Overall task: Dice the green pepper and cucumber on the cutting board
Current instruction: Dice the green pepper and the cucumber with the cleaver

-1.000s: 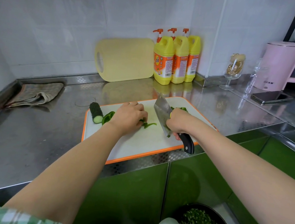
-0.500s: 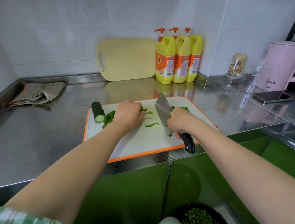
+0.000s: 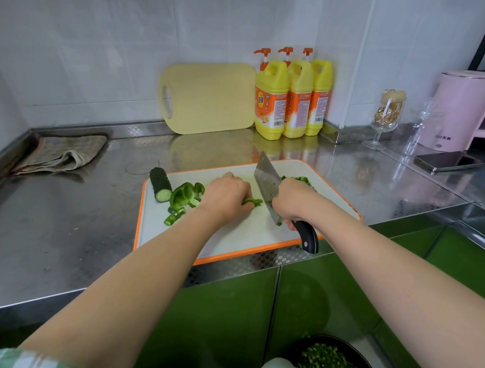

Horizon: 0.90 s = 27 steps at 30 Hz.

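A stainless steel counter [image 3: 47, 237] runs along the tiled wall above green cabinet fronts. At its front edge lies the white cutting board [image 3: 244, 238] with an orange rim. A pale yellow board [image 3: 211, 98] leans against the wall behind it, with three yellow detergent bottles [image 3: 293, 99] standing just beside that. A pink kettle [image 3: 467, 109] stands far right, and a crumpled cloth [image 3: 63, 153] lies at the left. Below the counter edge, a black bowl [image 3: 335, 340] holds chopped greens. On the white board, the right hand [image 3: 292, 200] is wrapped round the black handle of a cleaver [image 3: 265, 183], whose blade is tilted with its tip raised toward the wall. The left hand [image 3: 227, 195], fingers curled down, pins a pepper strip [image 3: 253, 201] to the board just beside the blade. The cucumber [image 3: 161, 185], a stub with its cut end facing forward, lies at the board's left edge. Larger green pepper pieces [image 3: 184, 195] lie between it and the left hand. A small heap of diced pepper [image 3: 299, 179] sits beyond the right hand.
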Each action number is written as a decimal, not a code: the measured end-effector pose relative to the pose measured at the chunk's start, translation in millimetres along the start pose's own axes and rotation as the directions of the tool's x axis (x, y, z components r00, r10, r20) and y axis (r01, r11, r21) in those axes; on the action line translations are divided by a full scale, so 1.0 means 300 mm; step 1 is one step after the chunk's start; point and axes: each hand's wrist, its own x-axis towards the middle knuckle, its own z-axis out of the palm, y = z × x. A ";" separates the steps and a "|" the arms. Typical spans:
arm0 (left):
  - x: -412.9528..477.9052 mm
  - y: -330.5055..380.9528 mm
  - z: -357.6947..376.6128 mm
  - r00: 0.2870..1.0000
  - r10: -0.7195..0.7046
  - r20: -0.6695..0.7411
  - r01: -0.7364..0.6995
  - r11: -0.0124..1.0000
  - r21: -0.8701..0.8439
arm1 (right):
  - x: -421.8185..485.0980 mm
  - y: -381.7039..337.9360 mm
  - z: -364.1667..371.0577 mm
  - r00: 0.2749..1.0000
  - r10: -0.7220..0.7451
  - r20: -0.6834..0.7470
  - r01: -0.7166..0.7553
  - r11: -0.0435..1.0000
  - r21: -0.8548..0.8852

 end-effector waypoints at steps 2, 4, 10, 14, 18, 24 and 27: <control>0.005 0.008 -0.010 0.999 0.032 0.024 -0.034 0.996 0.078 | 0.000 -0.002 0.001 1.000 0.008 0.005 -0.008 1.000 -0.004; 0.005 0.010 -0.019 0.998 0.060 0.032 -0.064 0.989 0.135 | -0.004 -0.001 0.001 1.000 0.012 0.006 -0.012 1.000 -0.002; -0.045 -0.037 -0.031 0.999 0.038 -0.023 -0.037 0.998 0.045 | -0.006 0.001 0.002 1.000 0.008 0.004 -0.008 1.000 -0.007; -0.081 -0.062 -0.038 0.998 0.027 -0.051 -0.029 0.999 -0.038 | -0.012 -0.011 0.003 1.000 0.015 -0.005 -0.015 1.000 -0.025; -0.120 -0.057 -0.027 0.989 0.008 -0.147 -0.021 0.996 -0.086 | -0.016 -0.008 0.009 0.999 0.005 -0.032 -0.004 1.000 0.023; -0.164 -0.042 0.028 0.952 -0.149 -0.269 0.080 0.964 -0.252 | -0.048 0.023 -0.001 0.993 -0.030 -0.111 0.041 0.994 0.099; -0.171 -0.042 0.041 0.927 -0.176 -0.332 0.073 0.951 -0.300 | -0.080 0.002 -0.028 0.990 -0.047 -0.131 0.061 0.993 0.099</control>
